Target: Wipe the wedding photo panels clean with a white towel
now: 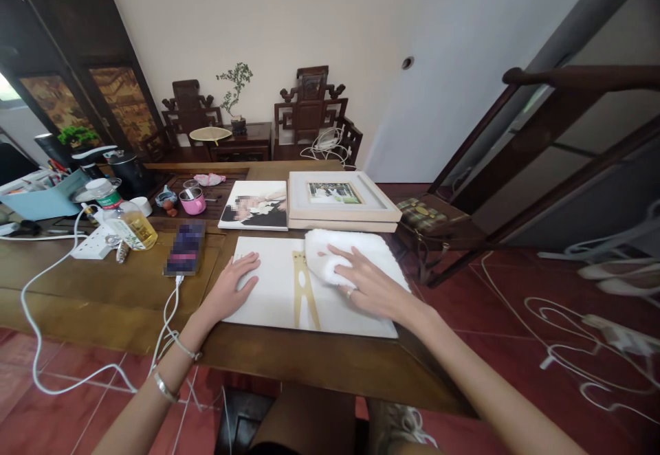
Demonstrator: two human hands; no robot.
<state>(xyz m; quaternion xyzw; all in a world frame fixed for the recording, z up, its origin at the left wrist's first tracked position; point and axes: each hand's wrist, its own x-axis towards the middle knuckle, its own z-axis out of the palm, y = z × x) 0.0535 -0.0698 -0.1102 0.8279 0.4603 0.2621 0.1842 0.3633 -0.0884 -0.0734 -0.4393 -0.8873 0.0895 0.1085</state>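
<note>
A flat white panel (273, 283) with a gold A-shaped piece (303, 293) on its face lies near the table's front edge. It looks like the back of a picture frame with its stand. My left hand (238, 286) rests on the panel's left edge, fingers stretched out and holding nothing. On the right half, my right hand (355, 276) presses a fluffy white cloth (376, 249) against the panel, part of it bunched between the fingers. The cloth covers the panel's upper right corner and hangs slightly past it.
Behind the panel lie a photo print (258, 204) and stacked light-wood frames (343, 218). Left on the wooden table (128, 311) are a charging phone (184, 249), a bottle (137, 228), a power strip (95, 243) and a pink cup (192, 202). A dark chair (458, 228) stands right.
</note>
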